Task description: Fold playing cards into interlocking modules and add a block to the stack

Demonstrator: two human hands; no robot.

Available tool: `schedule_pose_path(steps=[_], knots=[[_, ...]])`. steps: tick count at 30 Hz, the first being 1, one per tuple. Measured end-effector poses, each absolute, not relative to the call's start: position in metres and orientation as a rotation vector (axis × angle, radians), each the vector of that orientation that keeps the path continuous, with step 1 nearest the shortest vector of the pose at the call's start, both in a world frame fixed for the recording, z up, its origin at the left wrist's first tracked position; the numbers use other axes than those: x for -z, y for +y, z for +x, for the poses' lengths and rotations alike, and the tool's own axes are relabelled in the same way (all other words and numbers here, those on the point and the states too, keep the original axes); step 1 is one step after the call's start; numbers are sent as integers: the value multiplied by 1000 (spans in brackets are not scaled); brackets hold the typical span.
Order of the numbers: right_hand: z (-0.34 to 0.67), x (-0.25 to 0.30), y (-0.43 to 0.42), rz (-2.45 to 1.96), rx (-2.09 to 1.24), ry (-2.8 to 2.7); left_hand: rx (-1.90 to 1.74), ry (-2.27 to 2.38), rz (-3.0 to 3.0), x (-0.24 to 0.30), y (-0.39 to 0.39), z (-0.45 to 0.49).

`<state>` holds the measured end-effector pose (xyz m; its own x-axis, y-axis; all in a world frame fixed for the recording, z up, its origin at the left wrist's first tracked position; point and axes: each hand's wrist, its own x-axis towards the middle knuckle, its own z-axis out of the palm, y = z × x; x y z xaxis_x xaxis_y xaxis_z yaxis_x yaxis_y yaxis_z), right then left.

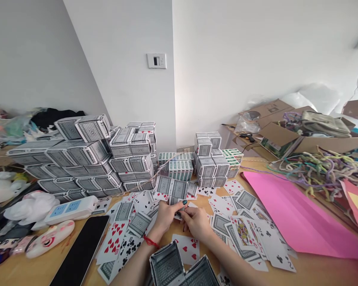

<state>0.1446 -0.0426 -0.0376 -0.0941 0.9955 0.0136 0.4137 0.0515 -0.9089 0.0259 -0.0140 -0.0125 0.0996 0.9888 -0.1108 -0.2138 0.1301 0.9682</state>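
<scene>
My left hand (166,216) and my right hand (197,222) meet at the middle of the wooden table (30,270), fingers curled round a small stack of playing cards (178,198) held upright between them, patterned backs facing me. Loose cards (244,232) lie face up and face down all around both hands. Just below my wrists stand two leaning cards (179,268) forming a small tent shape. A red string circles my left wrist.
Large stacks of boxed card decks (86,159) fill the back left, smaller stacks (211,161) sit behind the hands. A pink paper sheet (289,214) lies right, a power strip (71,208) and dark phone (83,248) left. Cardboard boxes (301,137) and coloured cords sit far right.
</scene>
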Motion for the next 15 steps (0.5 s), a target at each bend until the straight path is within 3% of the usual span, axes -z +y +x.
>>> schedule_pose_path(steps=[11, 15], knots=[[146, 31, -38, -1693, -740, -1592, -1134, 1094, 1269, 16, -13, 28], [152, 25, -38, -1571, -898, -1607, -1109, 1013, 1217, 15, -15, 25]])
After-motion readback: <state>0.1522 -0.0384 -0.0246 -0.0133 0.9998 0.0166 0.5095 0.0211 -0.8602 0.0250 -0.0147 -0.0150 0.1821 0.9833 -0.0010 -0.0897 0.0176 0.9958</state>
